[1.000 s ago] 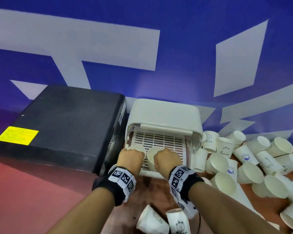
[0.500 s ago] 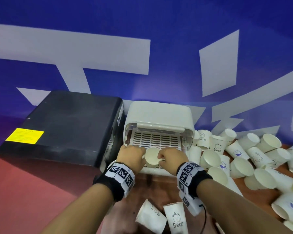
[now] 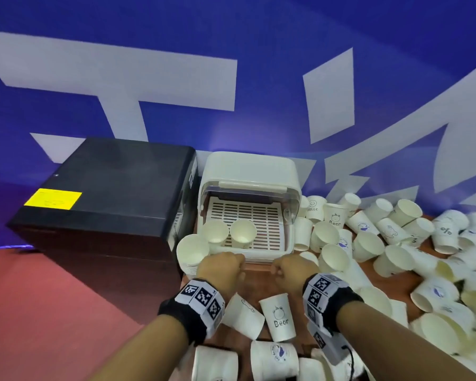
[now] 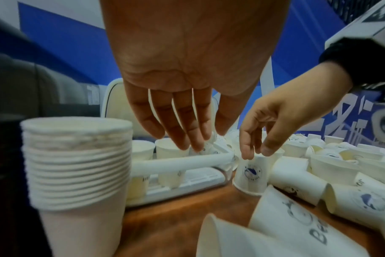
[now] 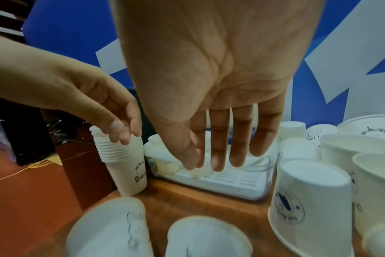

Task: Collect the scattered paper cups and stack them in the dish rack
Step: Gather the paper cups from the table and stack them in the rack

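The white dish rack (image 3: 248, 171) has its lid up over a slatted tray (image 3: 259, 218). Two white paper cups (image 3: 215, 232) (image 3: 242, 233) stand mouth up at the tray's front left. A tall stack of cups (image 3: 191, 254) stands just left of the rack. My left hand (image 3: 223, 268) and right hand (image 3: 286, 270) hover side by side before the rack's front edge. Both hold nothing, with the fingers (image 4: 187, 135) (image 5: 218, 156) hanging straight. The right hand hangs above an upside-down cup (image 4: 249, 172); contact cannot be told. Scattered cups (image 3: 396, 243) cover the table to the right.
A black box (image 3: 107, 193) stands against the rack's left side. A "Bear" cup (image 3: 278, 317) and other loose cups (image 3: 275, 358) lie on the brown table (image 4: 176, 217) between my wrists. A blue and white wall (image 3: 231, 92) rises behind. Red floor (image 3: 52, 312) lies left.
Both hands have let go of the cups in the rack and drawn back toward me. Two cups now stand free on the tray.
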